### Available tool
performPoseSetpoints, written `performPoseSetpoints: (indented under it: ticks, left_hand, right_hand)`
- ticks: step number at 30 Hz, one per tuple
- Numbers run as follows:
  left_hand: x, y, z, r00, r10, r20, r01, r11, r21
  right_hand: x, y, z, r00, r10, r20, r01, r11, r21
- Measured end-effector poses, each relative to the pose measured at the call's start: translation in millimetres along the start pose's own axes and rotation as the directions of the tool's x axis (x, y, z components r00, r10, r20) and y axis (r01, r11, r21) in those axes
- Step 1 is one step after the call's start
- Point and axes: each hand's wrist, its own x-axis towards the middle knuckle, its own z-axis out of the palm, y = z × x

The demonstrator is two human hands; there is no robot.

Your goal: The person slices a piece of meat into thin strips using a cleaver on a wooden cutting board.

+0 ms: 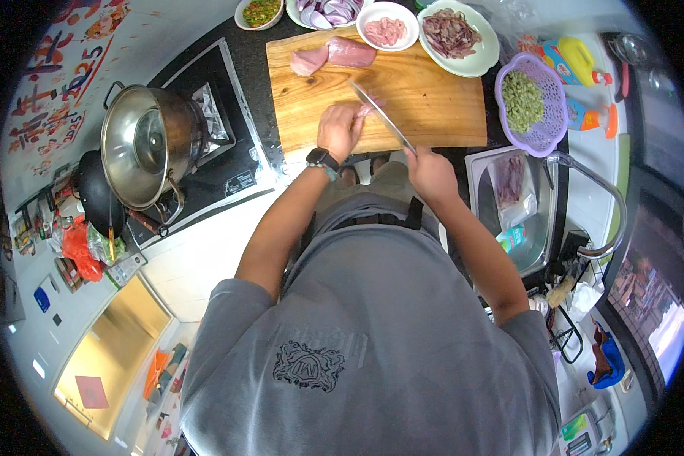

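Note:
My right hand grips the handle of a kitchen knife, its blade slanting up and left over a wooden cutting board. Under the fingertips of my left hand, close beside the blade, lie small strips of raw meat. Whether the blade touches the meat I cannot tell. Two larger pieces of raw meat rest near the board's far edge: a paler one and a darker block. A white bowl of sliced meat stands at that far edge.
A plate of dark sliced meat, sliced onions and chopped peppers stand behind the board. Right are a purple basket of chopped greens and a sink holding bagged meat. Left, a large steel pot sits on the stove.

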Motion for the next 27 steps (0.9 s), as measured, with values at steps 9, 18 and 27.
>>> performPoseSetpoints:
  ticks: [9, 18, 27]
  left_hand:
    - [1.7, 9.7, 1.3, 0.988, 0.060, -0.139, -0.053, 0.997, 0.054]
    - [2.5, 0.8, 10.5, 0.996, 0.071, -0.057, -0.070, 0.997, 0.009]
    - [-2.0, -3.6, 13.5, 0.997, 0.034, -0.072, -0.035, 0.999, -0.019]
  right_hand:
    - [8.5, -8.0, 9.0, 0.995, 0.074, 0.072, -0.070, 0.996, -0.057]
    - [16.1, -17.6, -3.6, 0.973, 0.133, 0.187, -0.106, 0.983, -0.147]
    - [22.1, -11.9, -6.7, 0.960, 0.068, 0.272, -0.011, 0.979, -0.204]
